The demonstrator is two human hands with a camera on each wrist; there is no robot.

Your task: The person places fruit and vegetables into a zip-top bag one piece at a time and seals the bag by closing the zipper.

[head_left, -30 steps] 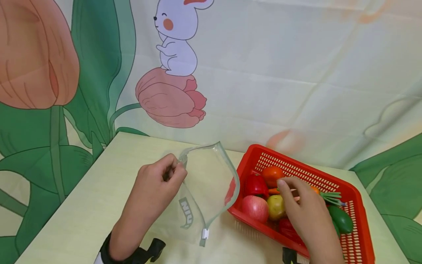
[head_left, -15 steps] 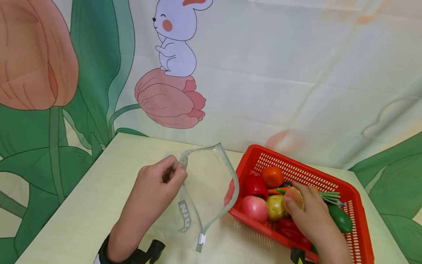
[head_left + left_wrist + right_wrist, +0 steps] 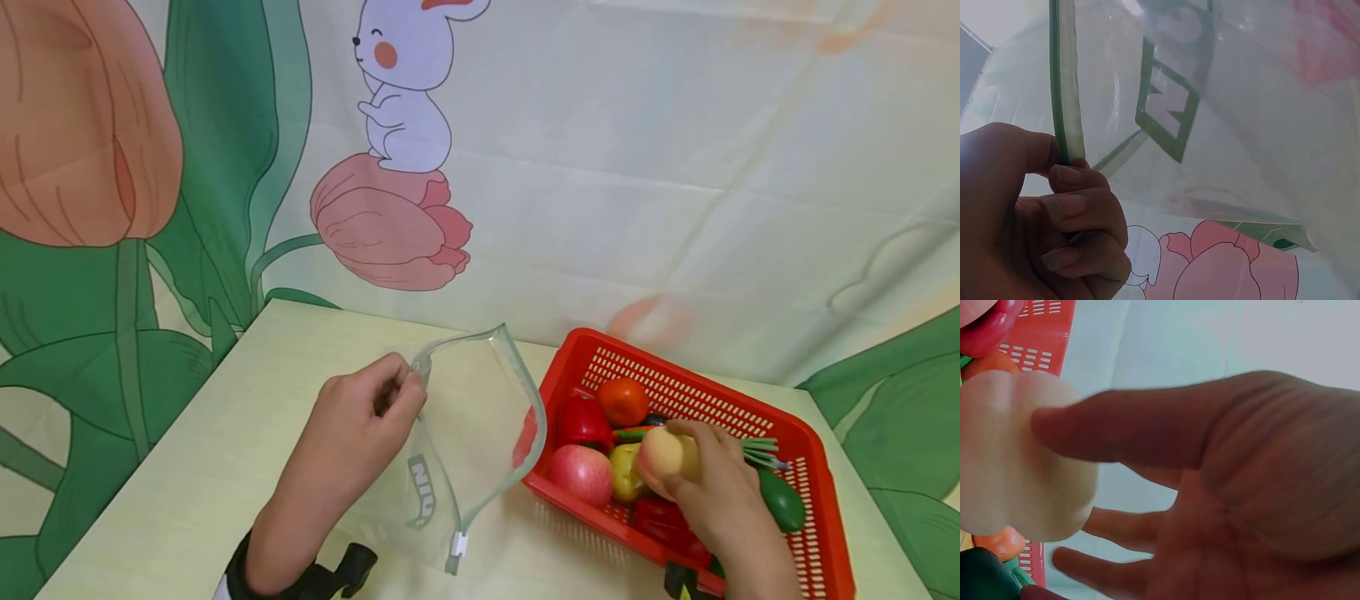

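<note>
My left hand (image 3: 371,425) pinches the top edge of a clear zip bag (image 3: 420,492), whose mouth gapes toward the right. In the left wrist view the thumb and fingers grip the green zip strip (image 3: 1067,81). A white slider (image 3: 459,544) sits at the bag's lower corner. My right hand (image 3: 723,487) holds a pale yellow and pink peach (image 3: 663,457) over the red basket (image 3: 821,500). The right wrist view shows the thumb across the peach (image 3: 1016,462), with fingers on its other side.
In the basket lie a tomato (image 3: 622,402), a red bell pepper (image 3: 583,423), a pink apple (image 3: 581,475), a yellow-green fruit (image 3: 626,472) and a dark green vegetable (image 3: 782,500). A printed cloth (image 3: 600,167) hangs behind the pale table (image 3: 225,400).
My right hand has reached into the basket, taken hold of the peach and raised it slightly. My left hand stays in place with the bag, whose lower corner has shifted a little.
</note>
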